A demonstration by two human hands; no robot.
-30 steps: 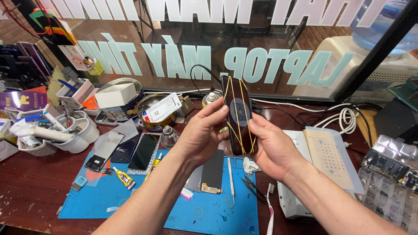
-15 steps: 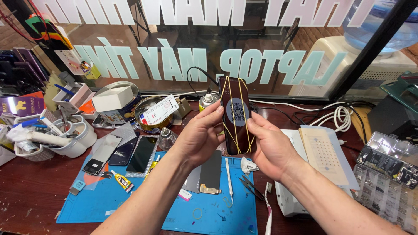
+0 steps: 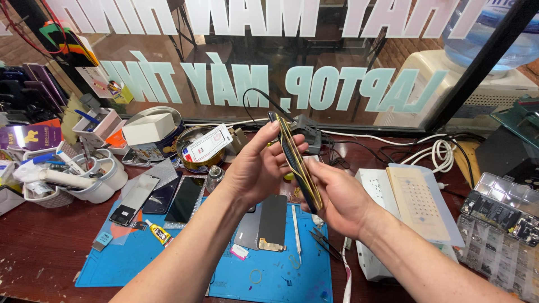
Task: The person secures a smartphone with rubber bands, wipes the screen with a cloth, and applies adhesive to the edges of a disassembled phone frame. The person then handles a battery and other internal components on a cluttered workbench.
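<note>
Left hand point(image 3: 255, 168) and right hand point(image 3: 336, 199) close together, both clamped on 1 dark phone point(image 3: 296, 160) wrapped in yellow rubber bands, held edge-on above the blue work mat point(image 3: 168, 264), loose screen panel point(image 3: 273, 223) at 6 o'clock, tweezers point(image 3: 324, 244) at 5 o'clock, glue tube point(image 3: 159, 233) at 8 o'clock

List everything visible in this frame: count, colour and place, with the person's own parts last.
phone: 1, dark, wrapped in yellow rubber bands, held edge-on between both hands
work mat: 1, blue, on the wooden bench
loose screens: several, dark, on the mat
glue tube: 1, yellow and black, on the mat
tweezers: 1, black, right of the mat
parts trays: clear, far right
left hand: grips the phone
right hand: grips the phone
</note>
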